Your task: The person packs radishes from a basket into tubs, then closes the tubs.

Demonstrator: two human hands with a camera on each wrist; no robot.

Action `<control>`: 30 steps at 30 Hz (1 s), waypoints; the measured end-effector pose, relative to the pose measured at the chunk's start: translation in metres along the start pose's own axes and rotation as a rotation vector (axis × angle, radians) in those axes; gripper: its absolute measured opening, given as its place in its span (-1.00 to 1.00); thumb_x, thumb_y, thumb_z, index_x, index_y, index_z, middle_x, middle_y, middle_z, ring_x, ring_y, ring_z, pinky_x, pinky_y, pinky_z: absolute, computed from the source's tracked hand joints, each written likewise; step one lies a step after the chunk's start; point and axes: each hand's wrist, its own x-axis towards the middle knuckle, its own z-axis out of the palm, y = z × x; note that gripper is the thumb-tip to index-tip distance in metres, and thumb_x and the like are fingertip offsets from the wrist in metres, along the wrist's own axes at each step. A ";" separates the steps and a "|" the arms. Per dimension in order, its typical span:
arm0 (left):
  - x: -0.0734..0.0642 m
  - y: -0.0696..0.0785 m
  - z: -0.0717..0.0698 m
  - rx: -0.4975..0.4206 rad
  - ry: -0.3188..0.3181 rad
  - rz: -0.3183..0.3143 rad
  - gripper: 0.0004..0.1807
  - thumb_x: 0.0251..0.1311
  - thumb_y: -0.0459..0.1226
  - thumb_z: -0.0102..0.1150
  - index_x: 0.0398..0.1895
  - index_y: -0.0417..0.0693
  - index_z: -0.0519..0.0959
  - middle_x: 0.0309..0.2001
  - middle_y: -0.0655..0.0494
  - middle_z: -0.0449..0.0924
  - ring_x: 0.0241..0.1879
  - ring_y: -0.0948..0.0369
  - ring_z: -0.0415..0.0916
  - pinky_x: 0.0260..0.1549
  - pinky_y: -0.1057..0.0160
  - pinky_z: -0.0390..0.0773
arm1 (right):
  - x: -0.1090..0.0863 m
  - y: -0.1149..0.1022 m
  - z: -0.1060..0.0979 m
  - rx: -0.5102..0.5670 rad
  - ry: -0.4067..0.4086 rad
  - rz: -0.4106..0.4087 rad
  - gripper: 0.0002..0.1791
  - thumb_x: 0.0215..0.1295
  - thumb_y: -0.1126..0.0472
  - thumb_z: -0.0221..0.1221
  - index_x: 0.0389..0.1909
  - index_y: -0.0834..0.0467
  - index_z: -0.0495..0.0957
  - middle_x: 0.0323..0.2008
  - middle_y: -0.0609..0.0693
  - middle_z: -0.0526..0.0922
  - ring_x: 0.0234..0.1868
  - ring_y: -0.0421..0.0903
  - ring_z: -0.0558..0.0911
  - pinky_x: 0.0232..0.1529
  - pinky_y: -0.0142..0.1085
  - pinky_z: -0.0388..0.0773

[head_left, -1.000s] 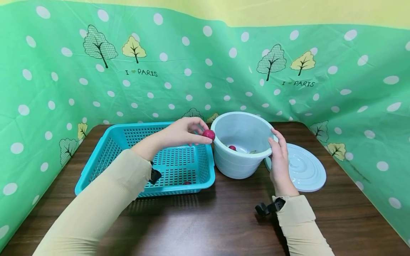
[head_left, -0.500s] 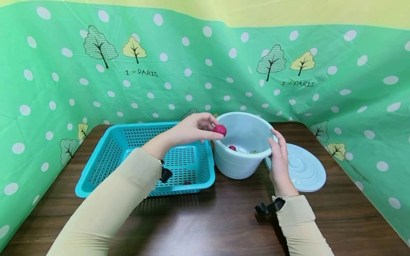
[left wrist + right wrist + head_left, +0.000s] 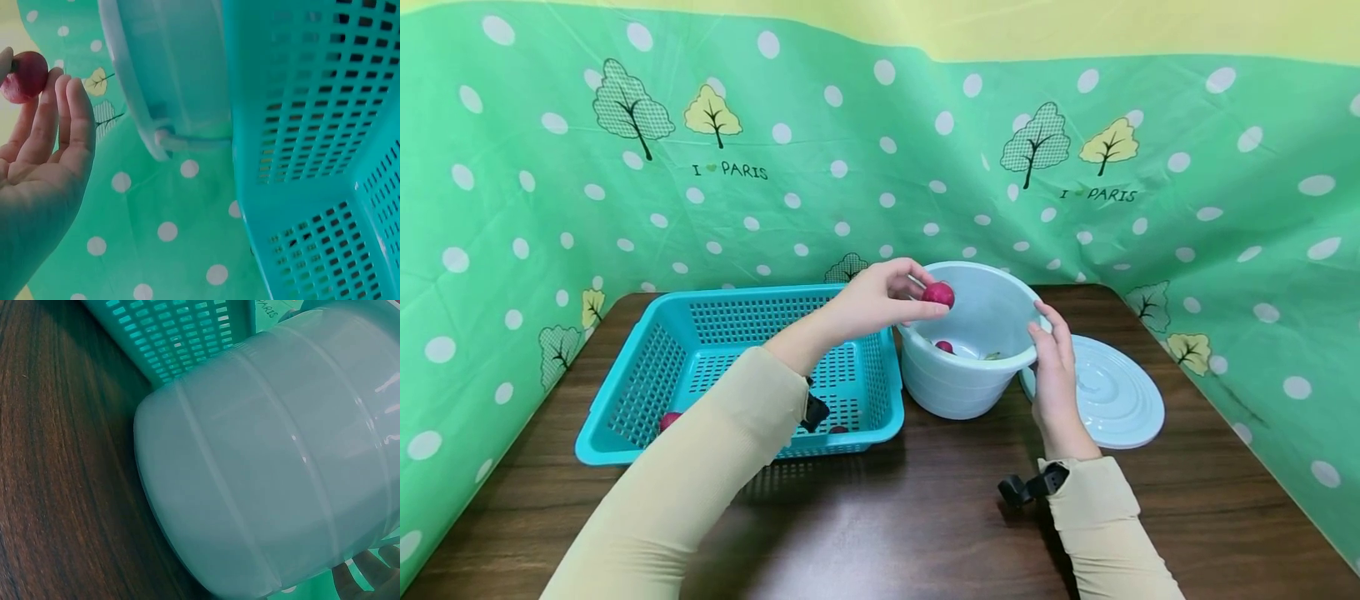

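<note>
My left hand pinches a round red radish between thumb and fingertips, over the left side of the pale blue bucket's mouth. The left wrist view shows the same radish at the fingertips of the left hand. My right hand holds the right rim of the bucket, its fingertips at the edge. Inside the bucket lie another radish and a small yellowish-green scrap. In the right wrist view, the bucket wall fills most of the frame.
Left of the bucket stands a turquoise perforated basket, close beside it. It contains a radish partly behind the left sleeve and another near its front wall. A pale blue lid lies on the wooden table at right.
My left hand has carried the radish right and slightly upward, from beside the bucket's rim to over its mouth. A radish in the basket has come into sight. The right hand stays at the rim.
</note>
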 end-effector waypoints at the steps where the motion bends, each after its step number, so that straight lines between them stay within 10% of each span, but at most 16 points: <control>1: 0.001 0.000 0.002 -0.002 0.003 -0.005 -0.64 0.18 -0.07 0.37 -0.03 0.07 0.52 -0.13 0.14 0.72 -0.12 0.10 0.62 -0.18 0.15 0.65 | 0.000 0.000 0.000 0.000 -0.001 0.003 -0.49 0.51 0.01 -0.11 0.44 -0.12 0.24 0.44 -0.07 0.19 0.34 -0.11 0.25 0.28 -0.14 0.16; 30: 0.026 -0.009 0.026 0.062 0.033 -0.136 -0.59 0.22 0.03 0.31 0.00 0.03 0.49 -0.18 0.06 0.69 -0.25 0.20 0.66 -0.30 0.30 0.56 | 0.000 0.000 0.001 -0.006 -0.006 0.000 -0.49 0.51 0.01 -0.11 0.45 -0.10 0.22 0.46 -0.07 0.17 0.37 -0.10 0.21 0.41 0.01 0.09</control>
